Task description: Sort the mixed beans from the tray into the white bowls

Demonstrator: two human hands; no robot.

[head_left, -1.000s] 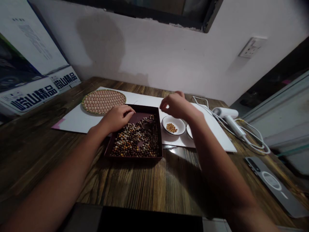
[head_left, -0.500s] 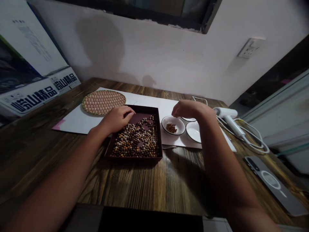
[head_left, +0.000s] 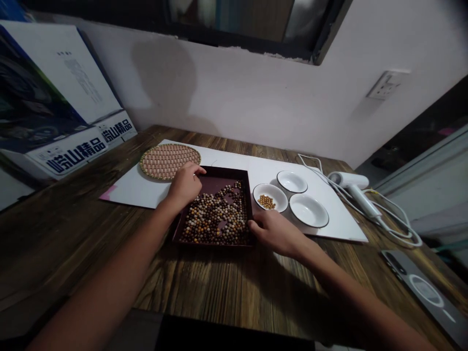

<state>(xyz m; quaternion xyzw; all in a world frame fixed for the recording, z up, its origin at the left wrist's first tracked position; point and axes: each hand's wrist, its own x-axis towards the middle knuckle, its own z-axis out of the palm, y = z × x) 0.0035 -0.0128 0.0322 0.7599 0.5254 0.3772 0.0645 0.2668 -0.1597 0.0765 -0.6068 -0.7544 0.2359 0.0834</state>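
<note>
A dark maroon tray (head_left: 216, 171) holds many small round beads (head_left: 215, 219) in brown, cream and yellow, spread over most of its floor. My left hand (head_left: 187, 184) is closed over the tray's left wall near the far corner, its fingertips partly hidden. At the opposite wall, my right hand (head_left: 272, 229) grips the rim with curled fingers, just in front of a white bowl (head_left: 281, 197). Inside this bowl lies a small pile of golden beads (head_left: 266, 202). Two more white bowls, a far one (head_left: 291, 182) and a near one (head_left: 309, 210), have nothing visible in them.
Behind the tray's left side lies a round woven mat (head_left: 168, 161) on a white board (head_left: 230, 161). A white hair dryer (head_left: 353, 187) with its cord and a grey phone (head_left: 420, 287) are at the right. Printed boxes (head_left: 76, 151) stand at the left against the wall.
My right hand has come down from above the bowls to the tray's right wall. My left hand stays at the left wall. The view has shifted, and the golden beads look brighter.
</note>
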